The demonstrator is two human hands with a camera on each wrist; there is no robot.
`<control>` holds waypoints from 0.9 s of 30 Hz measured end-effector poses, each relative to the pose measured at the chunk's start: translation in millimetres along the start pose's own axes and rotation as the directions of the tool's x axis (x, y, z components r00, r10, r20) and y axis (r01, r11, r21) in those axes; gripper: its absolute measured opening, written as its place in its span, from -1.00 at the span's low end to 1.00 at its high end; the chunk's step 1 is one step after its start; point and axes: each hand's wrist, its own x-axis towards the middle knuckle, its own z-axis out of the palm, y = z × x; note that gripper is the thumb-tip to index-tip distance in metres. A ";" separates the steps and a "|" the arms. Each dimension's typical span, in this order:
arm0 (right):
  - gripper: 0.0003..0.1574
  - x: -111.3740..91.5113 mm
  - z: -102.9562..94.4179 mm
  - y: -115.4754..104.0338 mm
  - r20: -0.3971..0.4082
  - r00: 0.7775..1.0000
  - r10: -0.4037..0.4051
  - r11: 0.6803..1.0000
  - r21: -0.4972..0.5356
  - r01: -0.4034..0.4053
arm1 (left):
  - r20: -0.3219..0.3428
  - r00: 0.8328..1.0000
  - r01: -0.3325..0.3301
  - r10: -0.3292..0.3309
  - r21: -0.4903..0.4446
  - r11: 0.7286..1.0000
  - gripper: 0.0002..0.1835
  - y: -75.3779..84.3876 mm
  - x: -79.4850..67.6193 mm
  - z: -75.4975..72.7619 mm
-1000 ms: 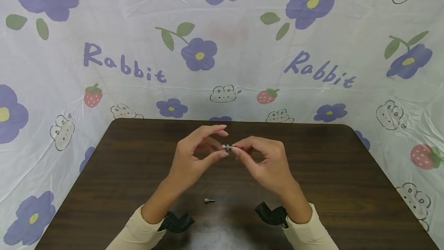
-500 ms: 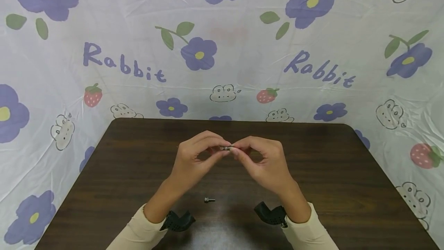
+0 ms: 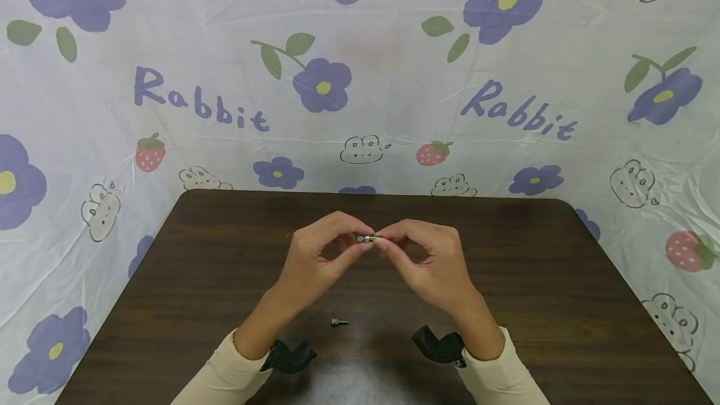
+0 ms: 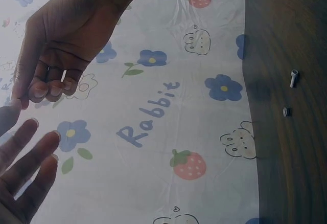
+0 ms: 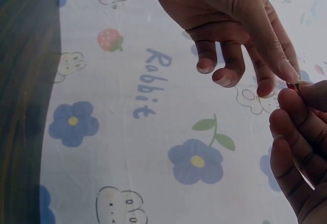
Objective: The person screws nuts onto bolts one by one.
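Both hands meet above the middle of the dark wooden counter (image 3: pixel 534 280), pinching one small metal bolt (image 3: pixel 365 239) between them: the left hand (image 3: pixel 315 261) closes thumb and forefinger on one end, the right hand (image 3: pixel 433 261) on the other. A second bolt (image 3: pixel 339 322) lies on the counter nearer the person, between the wrists.

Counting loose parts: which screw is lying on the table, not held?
The screw lying alone on the dark table between the forearms; the other screw is pinched between both hands' fingertips.
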 end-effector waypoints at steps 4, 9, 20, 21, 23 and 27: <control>-0.79 1.1 0.1 -0.7 0.001 1.000 0.002 1.000 0.003 -0.002 | -0.006 1.000 -0.020 0.020 -0.006 1.000 -0.84 -0.4 0.4 -0.8; -0.78 1.4 1.1 -0.7 0.000 1.000 -0.005 1.000 0.001 0.005 | -0.013 1.000 -0.009 0.009 0.014 1.000 -0.77 -0.7 0.5 -0.6; -0.96 1.1 0.3 -1.4 -0.011 1.000 0.009 1.000 -0.003 -0.009 | -0.042 0.997 0.060 -0.063 -0.071 0.996 -0.71 -2.3 0.1 -3.9; -0.99 1.2 0.1 -1.4 -0.010 1.000 0.009 1.000 -0.002 -0.009 | -0.046 0.998 0.041 -0.045 -0.085 0.996 -0.77 -1.9 0.4 -4.0; -0.96 1.0 -0.3 -1.1 -0.007 1.000 0.012 1.000 0.000 -0.012 | -0.052 0.999 -0.001 -0.004 -0.102 0.995 -0.80 -1.3 1.5 -4.4; -0.97 0.8 -0.9 -0.8 -0.004 1.000 0.017 1.000 0.000 -0.017 | -0.054 0.998 -0.042 0.036 -0.116 0.992 -0.64 -0.8 2.6 -4.7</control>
